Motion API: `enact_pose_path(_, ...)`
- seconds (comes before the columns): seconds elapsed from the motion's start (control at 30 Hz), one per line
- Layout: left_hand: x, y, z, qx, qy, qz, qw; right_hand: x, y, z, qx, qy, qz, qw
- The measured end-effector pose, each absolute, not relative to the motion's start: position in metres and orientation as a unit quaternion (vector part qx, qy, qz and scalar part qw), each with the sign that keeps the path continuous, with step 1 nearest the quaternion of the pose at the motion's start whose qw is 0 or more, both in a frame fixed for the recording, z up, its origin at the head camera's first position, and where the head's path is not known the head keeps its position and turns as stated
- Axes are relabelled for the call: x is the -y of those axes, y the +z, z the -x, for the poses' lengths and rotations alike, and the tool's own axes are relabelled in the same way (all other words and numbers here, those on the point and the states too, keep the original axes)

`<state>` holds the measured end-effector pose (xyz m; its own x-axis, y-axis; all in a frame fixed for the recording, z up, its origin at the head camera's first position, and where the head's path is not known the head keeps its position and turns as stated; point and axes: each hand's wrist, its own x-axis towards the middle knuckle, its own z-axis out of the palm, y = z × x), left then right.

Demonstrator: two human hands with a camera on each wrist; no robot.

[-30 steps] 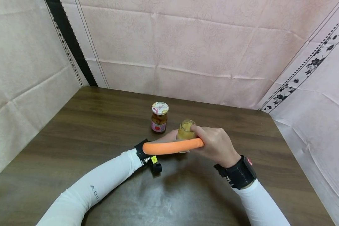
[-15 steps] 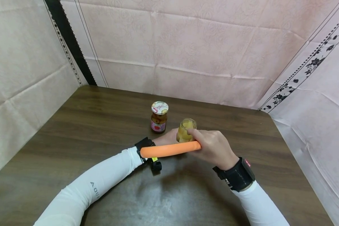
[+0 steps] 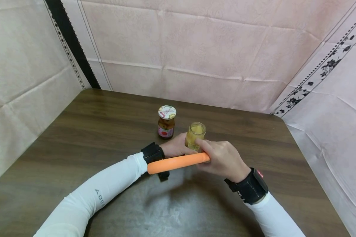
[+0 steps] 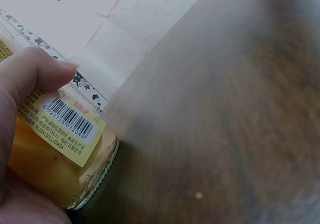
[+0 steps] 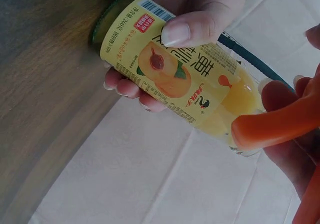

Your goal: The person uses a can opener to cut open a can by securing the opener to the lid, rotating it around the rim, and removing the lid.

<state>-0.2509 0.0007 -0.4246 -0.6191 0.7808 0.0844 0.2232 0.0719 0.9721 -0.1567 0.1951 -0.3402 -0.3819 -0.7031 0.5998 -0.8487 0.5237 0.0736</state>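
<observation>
My left hand (image 3: 174, 146) grips a glass jar of yellow peaches (image 3: 192, 139), its thumb across the yellow label in the right wrist view. The jar's mouth is lidless and stands up in the head view. In my right hand (image 3: 225, 161) is a smooth orange tool (image 3: 178, 163), a long bar reaching left across my left wrist. Close to the jar's mouth, an orange end (image 5: 270, 129) shows in the right wrist view, with another orange part at the lower right. Part of the tool is hidden by the right hand, so I cannot tell its kind.
Behind the left hand stands a second, darker jar (image 3: 166, 122) with a white patterned lid. A brown wooden table (image 3: 112, 128) lies under everything. Pale cloth (image 3: 201, 49) hangs along the back and both sides.
The orange tool's left end has swung down towards me, uncovering more of the left hand and wrist strap. My right hand has dropped slightly. The lidded jar stays put.
</observation>
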Motion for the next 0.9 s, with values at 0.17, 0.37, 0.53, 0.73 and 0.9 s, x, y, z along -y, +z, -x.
enact_pose_path(0.17, -0.001, -0.425, 0.254, -0.711, 0.556, -0.36, 0.234, -0.195, -0.343, 0.155, 0.827, 0.113, -0.475, 0.28)
enact_pose_path(0.37, -0.002, -0.425, 0.257, -0.705, 0.561, -0.361, 0.241, -0.198, -0.346, 0.153, 0.832, 0.099, -0.47, 0.277)
enact_pose_path(0.53, -0.003, -0.426, 0.259, -0.701, 0.572, -0.352, 0.239, -0.2, -0.349, 0.151, 0.837, 0.104, -0.472, 0.255)
enact_pose_path(0.73, -0.003, -0.428, 0.26, -0.706, 0.572, -0.341, 0.24, -0.202, -0.351, 0.148, 0.845, 0.101, -0.469, 0.235)
enact_pose_path(0.9, -0.003, -0.429, 0.262, -0.705, 0.572, -0.346, 0.237, -0.203, -0.354, 0.146, 0.843, 0.088, -0.474, 0.24)
